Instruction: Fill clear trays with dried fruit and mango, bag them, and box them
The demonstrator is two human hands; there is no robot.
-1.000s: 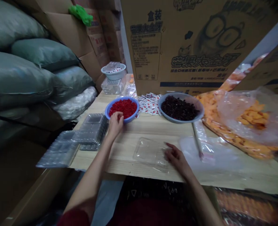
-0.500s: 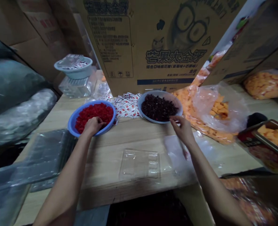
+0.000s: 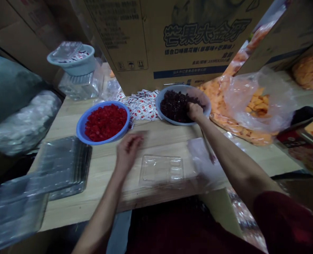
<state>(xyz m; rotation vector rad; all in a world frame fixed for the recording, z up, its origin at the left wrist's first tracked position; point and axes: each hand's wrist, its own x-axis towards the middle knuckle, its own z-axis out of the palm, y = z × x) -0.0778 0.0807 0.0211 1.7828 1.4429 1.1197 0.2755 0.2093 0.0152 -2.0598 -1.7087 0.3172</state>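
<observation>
A clear plastic tray [image 3: 161,170] with small compartments lies on the wooden table [image 3: 106,201] in front of me. My left hand [image 3: 128,151] hovers just left of it, blurred by motion, fingers curled; what it holds, if anything, I cannot make out. A blue bowl of red pieces [image 3: 103,122] stands behind that hand. My right hand [image 3: 194,110] reaches into a grey-blue bowl of dark dried fruit [image 3: 176,104], its fingers closed down among the pieces.
A stack of clear trays [image 3: 58,169] lies at the left. Small white and red sachets [image 3: 142,106] are scattered between the bowls. A plastic bag of orange pieces [image 3: 252,106] sits right. A big printed carton [image 3: 167,38] stands behind; a pale bowl [image 3: 71,60] is at back left.
My left hand has left the red bowl and moved toward the clear tray. My right hand has gone from the dark bowl's rim into the fruit. The view shifted down.
</observation>
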